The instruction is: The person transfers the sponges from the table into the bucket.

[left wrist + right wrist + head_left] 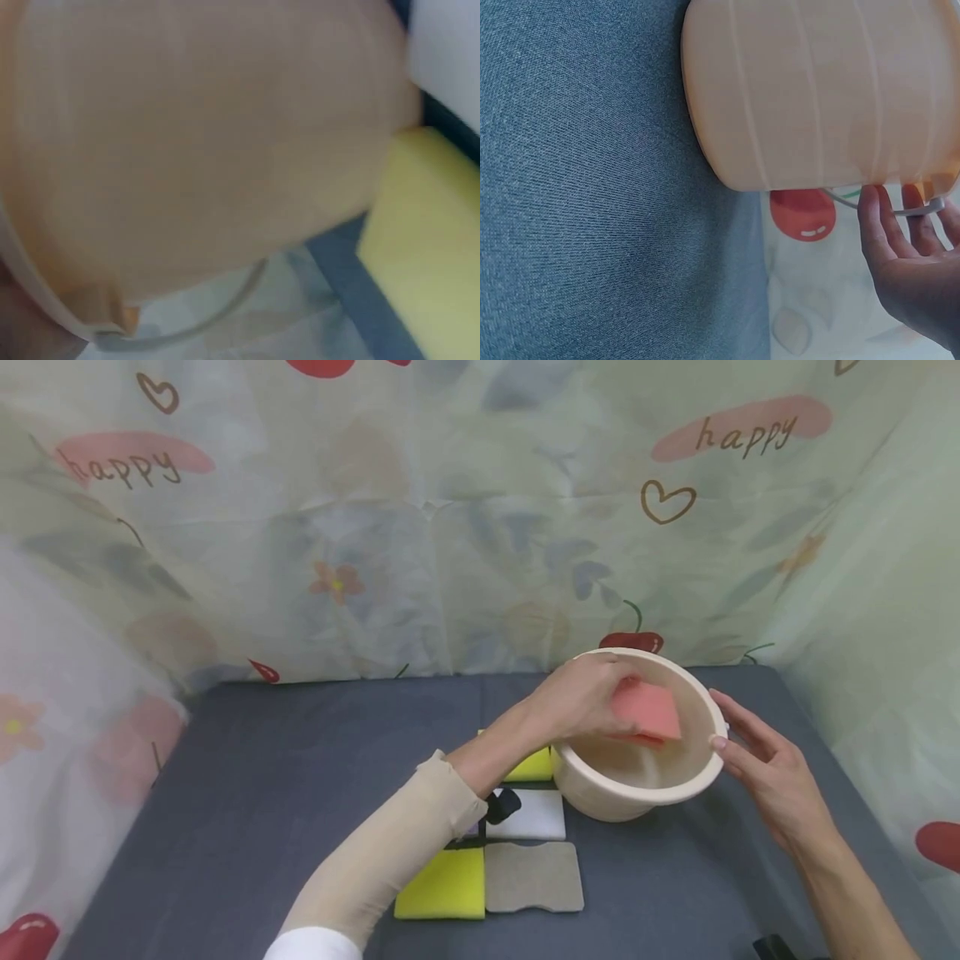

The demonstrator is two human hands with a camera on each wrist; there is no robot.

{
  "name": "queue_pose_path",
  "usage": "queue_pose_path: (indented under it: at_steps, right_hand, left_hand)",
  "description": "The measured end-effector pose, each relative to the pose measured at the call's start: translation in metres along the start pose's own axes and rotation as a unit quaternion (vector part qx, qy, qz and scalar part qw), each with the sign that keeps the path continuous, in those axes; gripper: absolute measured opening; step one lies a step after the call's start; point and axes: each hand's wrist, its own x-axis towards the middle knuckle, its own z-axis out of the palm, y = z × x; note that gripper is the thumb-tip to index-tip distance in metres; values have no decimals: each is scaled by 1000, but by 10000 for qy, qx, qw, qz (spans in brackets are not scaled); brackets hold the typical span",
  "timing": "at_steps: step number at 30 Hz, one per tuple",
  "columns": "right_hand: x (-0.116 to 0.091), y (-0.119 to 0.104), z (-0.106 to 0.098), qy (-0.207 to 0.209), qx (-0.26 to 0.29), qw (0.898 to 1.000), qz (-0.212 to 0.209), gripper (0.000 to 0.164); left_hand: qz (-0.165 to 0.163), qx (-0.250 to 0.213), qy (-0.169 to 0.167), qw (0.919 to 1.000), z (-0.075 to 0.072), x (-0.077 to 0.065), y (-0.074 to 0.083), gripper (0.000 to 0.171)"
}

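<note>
A cream bucket (611,793) stands tilted on the right part of the table, its mouth toward me. My left hand (588,697) reaches over its rim and grips a pink sponge (651,710) inside the mouth. On the bucket's right side, my right hand (772,772) holds the rim, thumb at the edge and fingers against the outer wall. The right wrist view shows those fingers (877,225) beside the thin handle (919,211). In the left wrist view the bucket wall (210,142) fills most of the picture and hides the left hand's grip.
Left of the bucket lie a grey sponge (534,878), a yellow sponge (442,887), a white pad (536,817) and another yellow sponge (532,766), partly behind the left arm. A dark grey cloth covers the table (300,793). A patterned curtain (450,568) rises along the back.
</note>
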Motion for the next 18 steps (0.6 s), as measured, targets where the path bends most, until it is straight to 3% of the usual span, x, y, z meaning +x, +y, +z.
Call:
queue_pose_path:
  at_steps: [7, 18]
  right_hand:
    - [-2, 1, 1, -44, -72, 9999, -126, 59]
    - [-2, 0, 1, -2, -14, 9999, -120, 60]
  left_hand:
    - [-22, 0, -457, 9990, -4, 9, 3, 52]
    - [-272, -37, -587, 9979, -1, 11, 5, 50]
